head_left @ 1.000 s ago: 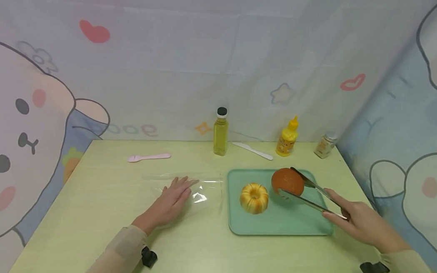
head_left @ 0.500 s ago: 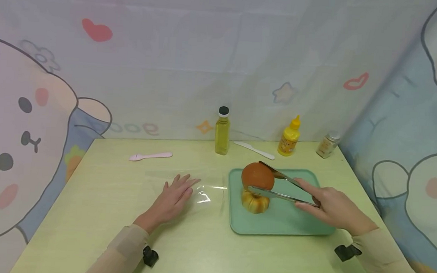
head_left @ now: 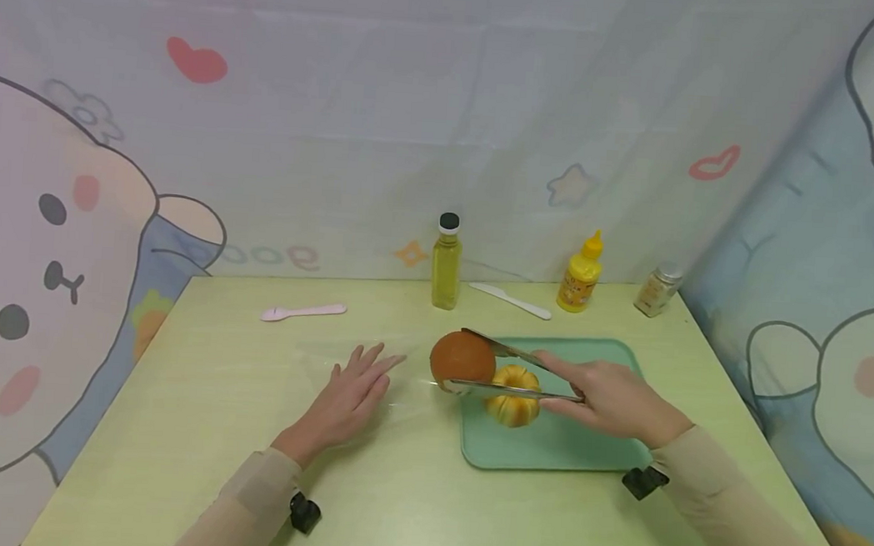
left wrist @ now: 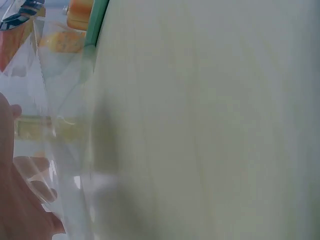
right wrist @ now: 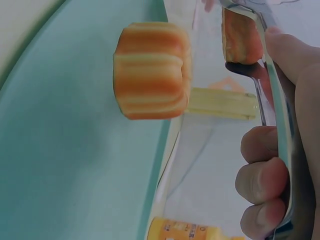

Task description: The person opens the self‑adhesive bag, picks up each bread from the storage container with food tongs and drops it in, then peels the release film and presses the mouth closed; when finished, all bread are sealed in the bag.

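My right hand [head_left: 610,399] grips metal tongs [head_left: 550,395] around the handles. Between their ends sits a round brown bun [head_left: 463,360], held up past the left edge of the green tray [head_left: 576,450]. Under the tongs, a small golden ridged bread [head_left: 513,410] stays on the tray, its middle partly covered by one tong arm. With fingers spread, my left hand [head_left: 346,401] touches a clear plastic bag [left wrist: 65,100] on the table left of the tray. The bag's outline is faint in the head view.
Along the back stand an oil bottle [head_left: 446,269], a yellow squeeze bottle [head_left: 579,280] and a small jar [head_left: 658,291]. A white knife [head_left: 512,300] and a pink spoon-like utensil [head_left: 303,312] lie there too. A printed cloth [head_left: 388,95] hangs behind the table.
My right hand has carried the bun in the tongs leftward, from the tray's right part, over the golden bread, to beyond the tray's left edge. The left hand has stayed nearly still.
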